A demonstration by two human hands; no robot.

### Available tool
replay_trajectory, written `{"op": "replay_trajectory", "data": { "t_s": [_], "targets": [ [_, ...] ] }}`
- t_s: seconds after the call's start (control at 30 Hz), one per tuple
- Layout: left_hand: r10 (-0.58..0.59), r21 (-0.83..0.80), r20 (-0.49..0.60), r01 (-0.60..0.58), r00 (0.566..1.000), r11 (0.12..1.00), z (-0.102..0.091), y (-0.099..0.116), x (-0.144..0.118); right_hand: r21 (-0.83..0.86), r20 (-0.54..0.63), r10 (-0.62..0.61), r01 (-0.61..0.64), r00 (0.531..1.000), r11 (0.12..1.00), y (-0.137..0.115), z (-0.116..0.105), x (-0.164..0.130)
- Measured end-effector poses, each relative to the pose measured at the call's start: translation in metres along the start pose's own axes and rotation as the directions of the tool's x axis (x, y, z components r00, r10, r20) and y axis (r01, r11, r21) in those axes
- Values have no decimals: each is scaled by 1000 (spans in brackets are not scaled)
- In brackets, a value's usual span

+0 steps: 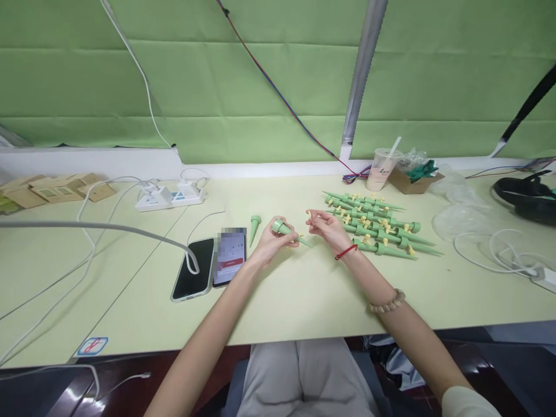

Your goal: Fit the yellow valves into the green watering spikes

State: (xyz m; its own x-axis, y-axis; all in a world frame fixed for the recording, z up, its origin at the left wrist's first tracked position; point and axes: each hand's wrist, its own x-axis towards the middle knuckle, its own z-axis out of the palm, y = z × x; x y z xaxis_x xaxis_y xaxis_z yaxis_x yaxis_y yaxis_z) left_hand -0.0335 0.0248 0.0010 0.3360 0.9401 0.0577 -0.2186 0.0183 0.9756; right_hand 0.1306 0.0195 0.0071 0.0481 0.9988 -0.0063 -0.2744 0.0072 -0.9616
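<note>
You held a green cone [284, 229] in your left hand [270, 242], fingers closed around its wide end so that the point lay out to the right, toward your other hand. That grip kept the cone steady and off the table [304, 289], near the middle of it and well back from the front edge. Your right hand [328, 229] sat just beside the tip, thumb and forefinger pinched on a small yellow piece [309, 214]; whether it already touched the cone I could not tell. Both wrists rested low, which let the fingers work finely.

A second, bare cone [254, 227] stood just left of your left hand, within easy reach. To the right, toward the back edge, a pile of cones [377, 229] carrying yellow pieces lay in rough rows, points mostly rightward, kept apart from the bare one. Two phones [211, 267] lay side by side left of your left arm, screens up, one lit where you could glance at it.
</note>
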Motion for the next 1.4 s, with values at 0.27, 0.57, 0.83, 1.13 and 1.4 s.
{"op": "replay_trajectory", "data": {
  "t_s": [0.27, 0.57, 0.83, 1.13, 1.4],
  "targets": [
    [17, 72, -13, -16, 1000, 997, 1, -1, 2, -181, 10, -143, 142, 990, 973, 2, -3, 1],
    [-93, -68, -47, 89, 995, 994, 11, -5, -1, -178, 120, -246, 265, 962, 948, 12, 0, -2],
    [-103, -140, -100, 89, 990, 986, 15, 0, -3, -366, 151, -385, 414, 910, 833, 13, 6, -10],
    [-19, -133, -154, -2, 988, 991, 17, -2, -3, -386, 75, -514, 501, 854, 775, 9, 6, -14],
    [110, -61, -246, -128, 963, 990, 23, -9, -9, -170, 87, -257, 269, 962, 948, 16, 17, -19]
  ]
}}
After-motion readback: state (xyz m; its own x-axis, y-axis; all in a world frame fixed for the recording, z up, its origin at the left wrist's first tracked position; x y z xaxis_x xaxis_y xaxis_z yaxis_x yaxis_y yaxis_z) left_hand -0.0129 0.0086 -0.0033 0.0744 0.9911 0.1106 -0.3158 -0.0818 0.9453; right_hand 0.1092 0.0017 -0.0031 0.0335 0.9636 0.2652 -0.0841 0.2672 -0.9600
